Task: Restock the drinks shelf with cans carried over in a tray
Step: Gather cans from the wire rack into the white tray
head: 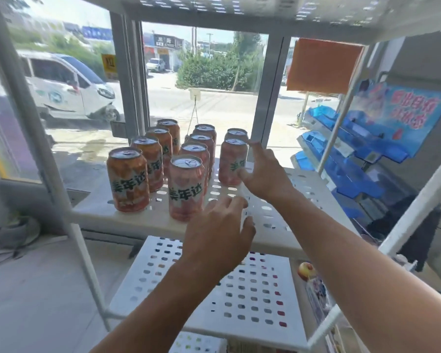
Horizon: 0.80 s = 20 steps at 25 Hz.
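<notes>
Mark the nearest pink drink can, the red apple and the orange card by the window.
Nearest pink drink can (186, 192): head view, on its printed side.
Red apple (306, 270): head view, on its skin.
Orange card (323, 66): head view, at its centre.

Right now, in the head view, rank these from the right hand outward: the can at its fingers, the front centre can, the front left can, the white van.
From the right hand:
1. Can at its fingers, right column.
2. Front centre can, to its left.
3. Front left can, at the shelf's left edge.
4. White van, outside the window.
</notes>
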{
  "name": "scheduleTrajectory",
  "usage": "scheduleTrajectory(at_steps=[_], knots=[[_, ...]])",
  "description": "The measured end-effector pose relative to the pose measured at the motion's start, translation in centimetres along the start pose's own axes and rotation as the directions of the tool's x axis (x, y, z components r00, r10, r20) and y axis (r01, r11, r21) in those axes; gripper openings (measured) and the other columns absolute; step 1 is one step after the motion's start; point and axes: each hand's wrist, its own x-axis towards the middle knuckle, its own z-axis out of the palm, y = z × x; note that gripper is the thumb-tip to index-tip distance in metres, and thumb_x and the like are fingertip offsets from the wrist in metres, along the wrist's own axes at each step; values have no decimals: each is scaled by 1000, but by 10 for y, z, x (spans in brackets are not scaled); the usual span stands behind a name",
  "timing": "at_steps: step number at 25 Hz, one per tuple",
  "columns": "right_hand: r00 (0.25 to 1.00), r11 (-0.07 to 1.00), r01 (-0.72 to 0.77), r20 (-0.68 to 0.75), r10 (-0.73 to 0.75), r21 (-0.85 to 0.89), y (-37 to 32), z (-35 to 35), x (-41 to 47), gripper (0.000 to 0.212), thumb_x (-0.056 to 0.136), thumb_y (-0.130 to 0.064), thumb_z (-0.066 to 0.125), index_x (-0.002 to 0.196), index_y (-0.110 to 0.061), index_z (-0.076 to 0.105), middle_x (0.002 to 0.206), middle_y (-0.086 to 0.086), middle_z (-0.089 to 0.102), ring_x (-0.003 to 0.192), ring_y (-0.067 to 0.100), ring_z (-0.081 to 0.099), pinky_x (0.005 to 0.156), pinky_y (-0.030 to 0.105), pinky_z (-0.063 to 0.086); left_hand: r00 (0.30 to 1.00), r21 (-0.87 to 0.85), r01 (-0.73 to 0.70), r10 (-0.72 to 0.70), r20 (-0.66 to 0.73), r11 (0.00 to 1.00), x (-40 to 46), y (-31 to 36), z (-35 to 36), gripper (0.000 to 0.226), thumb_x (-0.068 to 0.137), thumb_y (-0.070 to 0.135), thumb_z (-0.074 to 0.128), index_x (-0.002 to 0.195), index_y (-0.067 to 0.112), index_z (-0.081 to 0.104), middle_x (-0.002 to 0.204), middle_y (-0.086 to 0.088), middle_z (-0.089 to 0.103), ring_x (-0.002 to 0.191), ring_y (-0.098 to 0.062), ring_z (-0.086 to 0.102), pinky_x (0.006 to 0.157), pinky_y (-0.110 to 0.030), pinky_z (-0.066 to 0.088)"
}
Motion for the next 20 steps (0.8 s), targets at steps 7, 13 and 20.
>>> scheduleTrajectory(at_steps=[7,13,20], knots=[[996,996,85,-9,-85,22,7,17,25,56,90,-38,64,136,-23,38,126,14,51,107,32,58,81,31,43,999,25,-26,27,-17,999,22,-4,9,31,90,37,48,114,22,62,110,1,66,92,-21,63,71,-35,50],[997,976,73,-45,-65,203,6,18,31,60,80,-37,78,121,-19,39,109,0,62,79,10,58,59,12,38,1000,12,-13,13,-18,1000,28,-8,13,32,90,38,47,114,23,61,107,3,66,90,-20,63,67,-33,52],[972,965,3,-228,59,262,16,-1,-6,52,74,-30,78,118,-28,50,99,-1,56,88,11,54,66,8,35,1000,2,-18,18,8,1000,20,-1,10,35,92,41,40,119,27,57,115,8,62,99,-17,58,73,-34,50]])
